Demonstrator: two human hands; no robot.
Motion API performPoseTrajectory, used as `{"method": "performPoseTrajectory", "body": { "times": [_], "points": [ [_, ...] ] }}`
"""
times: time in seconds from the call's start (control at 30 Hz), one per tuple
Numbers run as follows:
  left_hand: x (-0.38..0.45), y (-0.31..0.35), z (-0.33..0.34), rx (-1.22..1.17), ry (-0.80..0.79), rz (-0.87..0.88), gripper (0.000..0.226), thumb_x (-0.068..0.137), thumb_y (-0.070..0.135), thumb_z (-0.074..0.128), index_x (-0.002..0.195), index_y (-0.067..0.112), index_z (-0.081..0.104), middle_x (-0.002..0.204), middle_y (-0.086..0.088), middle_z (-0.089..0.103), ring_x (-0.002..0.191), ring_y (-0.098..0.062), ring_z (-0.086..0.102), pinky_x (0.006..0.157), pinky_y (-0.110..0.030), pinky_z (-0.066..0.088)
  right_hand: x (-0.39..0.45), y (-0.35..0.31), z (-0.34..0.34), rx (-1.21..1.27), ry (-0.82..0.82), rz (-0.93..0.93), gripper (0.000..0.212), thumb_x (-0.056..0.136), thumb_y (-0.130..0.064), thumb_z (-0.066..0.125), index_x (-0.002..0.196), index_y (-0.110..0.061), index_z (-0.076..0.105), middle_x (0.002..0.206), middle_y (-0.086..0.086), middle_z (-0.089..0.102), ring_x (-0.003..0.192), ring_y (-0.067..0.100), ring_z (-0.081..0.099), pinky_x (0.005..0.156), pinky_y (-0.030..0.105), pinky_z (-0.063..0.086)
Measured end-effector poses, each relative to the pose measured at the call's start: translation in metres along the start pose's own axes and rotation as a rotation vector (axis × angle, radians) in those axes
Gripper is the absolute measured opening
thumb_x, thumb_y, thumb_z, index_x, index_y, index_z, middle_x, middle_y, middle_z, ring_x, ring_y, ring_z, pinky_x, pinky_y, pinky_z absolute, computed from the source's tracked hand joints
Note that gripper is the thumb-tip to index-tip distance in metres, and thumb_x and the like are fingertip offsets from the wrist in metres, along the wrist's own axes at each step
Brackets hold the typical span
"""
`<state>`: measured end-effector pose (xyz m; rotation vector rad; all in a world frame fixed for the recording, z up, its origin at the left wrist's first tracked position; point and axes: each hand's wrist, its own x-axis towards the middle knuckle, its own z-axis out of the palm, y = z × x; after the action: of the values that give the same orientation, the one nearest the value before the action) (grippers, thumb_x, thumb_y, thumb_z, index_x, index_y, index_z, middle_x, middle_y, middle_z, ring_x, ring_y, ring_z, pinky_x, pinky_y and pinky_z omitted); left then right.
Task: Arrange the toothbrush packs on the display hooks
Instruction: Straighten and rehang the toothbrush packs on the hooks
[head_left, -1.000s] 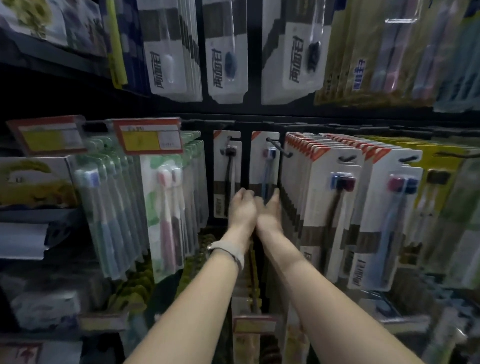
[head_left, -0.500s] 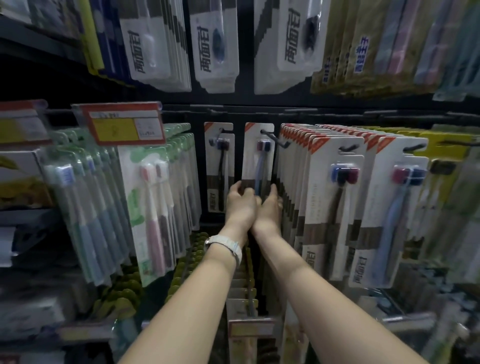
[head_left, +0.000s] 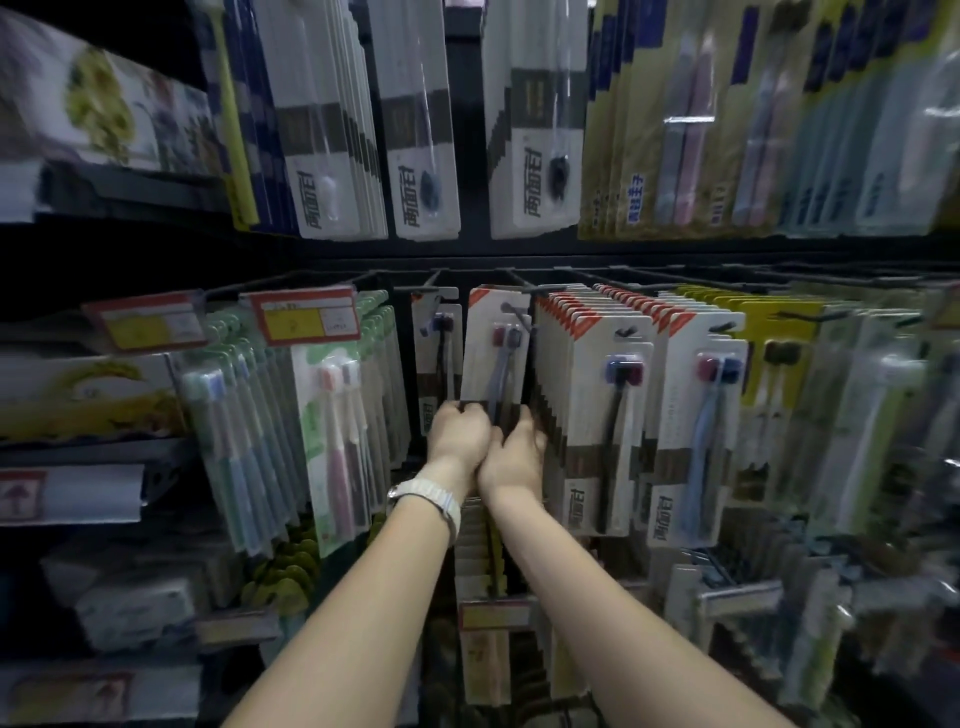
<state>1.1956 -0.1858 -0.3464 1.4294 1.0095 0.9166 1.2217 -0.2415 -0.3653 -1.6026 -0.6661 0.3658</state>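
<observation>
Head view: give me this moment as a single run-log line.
left hand grips toothbrush pack bottom | right hand grips same pack | pack at hook | full row beside, right

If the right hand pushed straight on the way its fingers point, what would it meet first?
Probably the toothbrush pack that the right hand already grips at its lower edge, then the dark back panel behind; depth is unclear.

Held pack (head_left: 493, 353) between lone pack (head_left: 435, 358) left, full row (head_left: 592, 395) right
</observation>
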Motion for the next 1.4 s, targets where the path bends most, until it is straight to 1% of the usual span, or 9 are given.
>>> {"method": "performPoseTrajectory", "body": {
  "times": [0.13, 0.37, 0.5, 0.77, 0.87, 1.0, 1.13, 1.23, 1.4],
  "points": [
    [-0.025, 0.003, -0.010, 0.083, 0.040, -0.051, 0.039, 0.103, 0.020, 0.039, 0.135, 0.007, 0.057, 0.136, -0.015, 0.061, 0.122, -0.035, 0.058, 0.104, -0.037, 0.047, -0.032, -0.004, -0.012, -0.039, 0.008, -0.010, 0.056, 0.107, -0.021, 0.036, 0.159, -0.018, 0.019, 0.161, 0.008, 0.023, 0.143, 0.027, 0.034, 0.112, 0.036, 0.031],
    [-0.088, -0.004, -0.026, 0.007, -0.001, -0.013, 0.020, 0.101, 0.022, 0.040, 0.109, 0.015, 0.056, 0.119, -0.017, 0.065, 0.109, -0.034, 0.063, 0.100, -0.047, 0.052, -0.090, -0.010, -0.041, -0.061, 0.017, -0.071, 0.052, 0.106, -0.022, 0.038, 0.156, -0.017, 0.026, 0.156, 0.011, 0.032, 0.139, 0.027, 0.039, 0.113, 0.037, 0.031],
    [-0.130, 0.001, -0.032, 0.032, -0.010, 0.015, 0.025, 0.101, 0.022, 0.039, 0.110, 0.012, 0.061, 0.108, -0.013, 0.067, 0.097, -0.031, 0.065, 0.076, -0.036, 0.052, -0.120, -0.014, -0.061, -0.062, 0.017, -0.075, 0.051, 0.106, -0.024, 0.038, 0.156, -0.019, 0.027, 0.157, 0.008, 0.032, 0.139, 0.026, 0.040, 0.111, 0.037, 0.033],
    [-0.189, 0.002, -0.024, 0.067, -0.037, 0.103, 0.028, 0.101, 0.021, 0.040, 0.097, 0.019, 0.067, 0.103, -0.008, 0.071, 0.099, -0.026, 0.067, 0.093, -0.042, 0.055, -0.160, -0.011, -0.111, -0.091, 0.007, -0.124, 0.051, 0.106, -0.026, 0.040, 0.156, -0.021, 0.028, 0.156, 0.006, 0.034, 0.141, 0.023, 0.037, 0.114, 0.037, 0.031],
    [-0.205, 0.002, -0.010, 0.085, -0.059, 0.125, 0.029, 0.103, 0.022, 0.040, 0.098, 0.026, 0.068, 0.102, 0.000, 0.072, 0.096, -0.019, 0.066, 0.087, -0.035, 0.056, -0.163, -0.007, -0.134, -0.126, 0.042, -0.138, 0.050, 0.105, -0.027, 0.045, 0.154, -0.020, 0.034, 0.151, 0.004, 0.041, 0.140, 0.022, 0.040, 0.114, 0.036, 0.032],
    [-0.219, 0.003, 0.016, 0.111, -0.111, 0.131, 0.032, 0.102, 0.023, 0.042, 0.099, 0.016, 0.073, 0.102, -0.012, 0.074, 0.087, -0.024, 0.068, 0.087, -0.044, 0.057, -0.154, 0.001, -0.170, -0.090, 0.104, -0.118, 0.036, 0.103, -0.028, 0.050, 0.138, -0.019, 0.050, 0.132, 0.001, 0.059, 0.123, 0.021, 0.054, 0.104, 0.037, 0.045],
    [-0.225, 0.005, 0.049, 0.089, -0.193, 0.092, 0.031, 0.102, 0.023, 0.044, 0.095, 0.016, 0.074, 0.096, -0.011, 0.074, 0.089, -0.029, 0.072, 0.081, -0.053, 0.062, -0.139, 0.007, -0.206, -0.057, 0.150, -0.080, 0.029, 0.103, -0.028, 0.052, 0.130, -0.018, 0.054, 0.121, 0.000, 0.062, 0.108, 0.015, 0.055, 0.090, 0.029, 0.043],
    [-0.226, 0.011, 0.071, 0.102, -0.199, 0.078, 0.035, 0.104, 0.020, 0.042, 0.077, 0.009, 0.062, 0.069, -0.002, 0.055, 0.070, -0.020, 0.060, 0.079, -0.050, 0.063, -0.125, 0.012, -0.225, -0.062, 0.169, -0.059, 0.028, 0.103, -0.029, 0.052, 0.129, -0.018, 0.054, 0.112, -0.004, 0.058, 0.103, 0.013, 0.052, 0.087, 0.028, 0.040],
    [-0.224, 0.019, 0.100, 0.085, -0.200, 0.078, 0.035, 0.105, 0.016, 0.041, 0.073, 0.012, 0.055, 0.064, 0.002, 0.045, 0.061, -0.012, 0.051, 0.074, -0.043, 0.064, -0.095, 0.021, -0.243, -0.103, 0.195, -0.040, 0.033, 0.103, -0.032, 0.051, 0.133, -0.019, 0.054, 0.112, -0.004, 0.056, 0.112, 0.019, 0.053, 0.087, 0.029, 0.039]
  ]
}}
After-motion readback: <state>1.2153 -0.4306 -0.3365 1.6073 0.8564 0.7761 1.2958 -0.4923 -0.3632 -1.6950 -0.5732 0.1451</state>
